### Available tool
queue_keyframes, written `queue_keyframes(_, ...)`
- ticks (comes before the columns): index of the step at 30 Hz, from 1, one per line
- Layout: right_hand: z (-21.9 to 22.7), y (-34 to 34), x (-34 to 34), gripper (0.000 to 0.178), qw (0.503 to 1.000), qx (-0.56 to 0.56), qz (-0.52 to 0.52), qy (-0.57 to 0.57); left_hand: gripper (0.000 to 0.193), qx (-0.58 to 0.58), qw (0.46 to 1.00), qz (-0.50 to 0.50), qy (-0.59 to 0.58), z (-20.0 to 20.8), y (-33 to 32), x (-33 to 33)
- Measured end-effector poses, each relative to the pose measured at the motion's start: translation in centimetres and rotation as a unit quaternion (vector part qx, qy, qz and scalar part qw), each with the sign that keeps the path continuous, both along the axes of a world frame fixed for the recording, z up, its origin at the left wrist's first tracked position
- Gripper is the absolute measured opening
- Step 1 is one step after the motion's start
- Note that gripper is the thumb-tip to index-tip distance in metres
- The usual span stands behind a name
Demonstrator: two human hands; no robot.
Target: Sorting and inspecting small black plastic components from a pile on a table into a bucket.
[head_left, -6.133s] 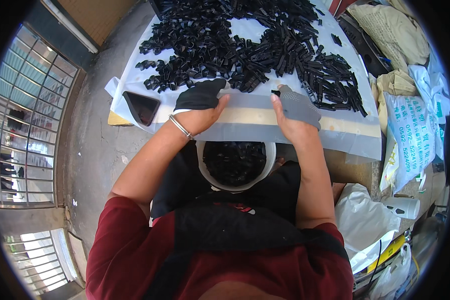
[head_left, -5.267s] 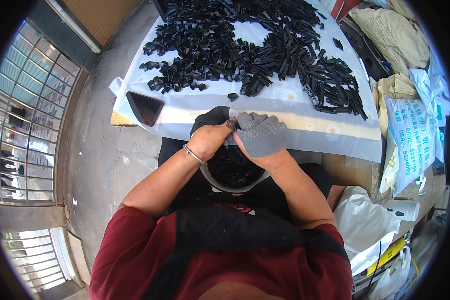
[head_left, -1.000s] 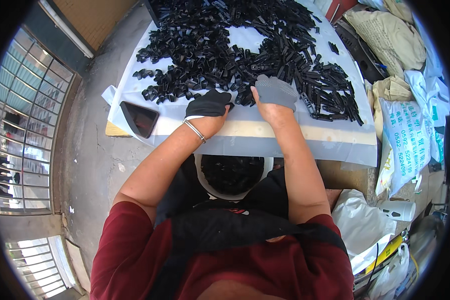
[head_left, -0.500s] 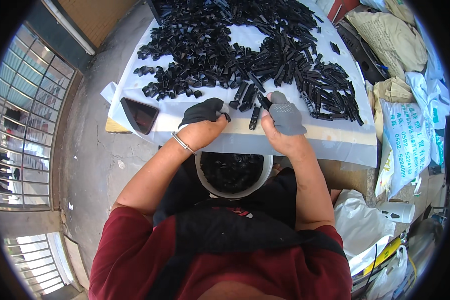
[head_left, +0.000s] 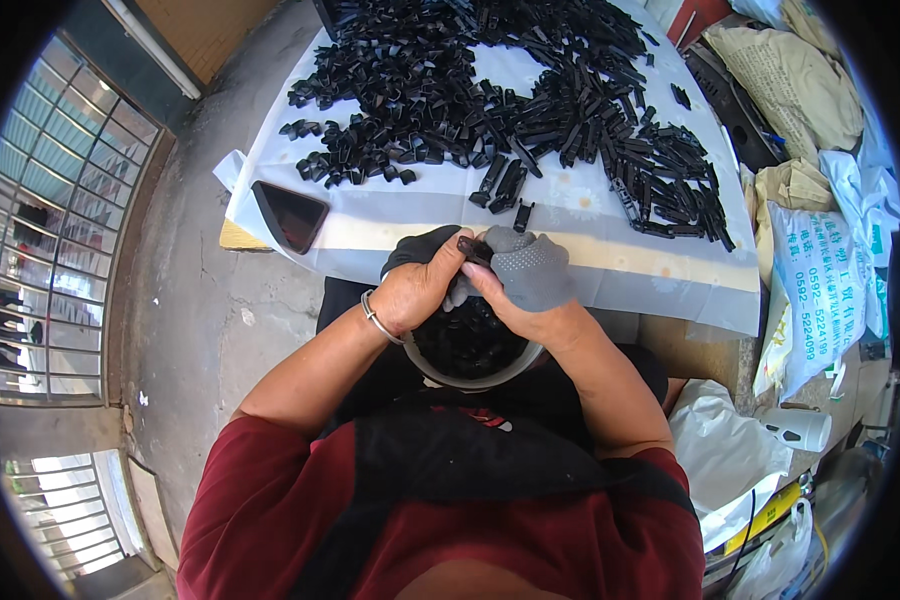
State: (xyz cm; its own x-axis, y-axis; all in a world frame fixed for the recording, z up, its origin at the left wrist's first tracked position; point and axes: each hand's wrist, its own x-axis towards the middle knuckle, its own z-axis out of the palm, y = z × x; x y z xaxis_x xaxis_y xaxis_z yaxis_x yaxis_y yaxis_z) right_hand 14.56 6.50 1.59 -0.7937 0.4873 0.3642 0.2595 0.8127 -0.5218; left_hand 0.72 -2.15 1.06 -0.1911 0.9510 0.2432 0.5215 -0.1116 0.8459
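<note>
My left hand (head_left: 420, 278), in a black fingerless glove, and my right hand (head_left: 526, 275), in a grey dotted one, meet above a bucket (head_left: 467, 383). Both are closed on a small black plastic piece (head_left: 477, 250) held between the thumbs and fingers; most of it is hidden. Black parts (head_left: 470, 335) fill much of the bucket below. Just beyond my hands, a single narrow black piece (head_left: 522, 216) lies on the cloth, with a few longer ones (head_left: 508, 188) behind it. Short curved black pieces (head_left: 385, 95) are heaped to the left, long slim ones (head_left: 660, 175) to the right.
A phone (head_left: 292, 220) lies at the left of the table, which has a white cloth (head_left: 670, 278) over its near edge. Stuffed sacks (head_left: 785, 90) and printed plastic bags (head_left: 810, 290) crowd the right side. A white bag (head_left: 725, 440) sits on the floor.
Both hands have drawn back from the table edge and come together over the bucket. The black piece my right hand carried is now between the two hands.
</note>
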Motion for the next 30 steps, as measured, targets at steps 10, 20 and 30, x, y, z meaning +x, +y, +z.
queue_keyframes(10,0.9,0.3,1.7,0.024,0.998,0.055,-0.012,-0.029,0.037,-0.049,0.981,0.064,-0.174,-0.3,0.2,-0.9)
queue_keyframes(20,0.5,-1.4,0.5,0.026,0.988,0.108,-0.011,-0.113,0.029,-0.044,0.998,0.034,0.027,-0.2,0.1,-0.6)
queue_keyframes(30,-0.4,3.3,2.3,0.017,0.98,0.135,-0.059,-0.131,0.036,-0.06,0.943,0.06,0.321,0.4,3.1,-3.3)
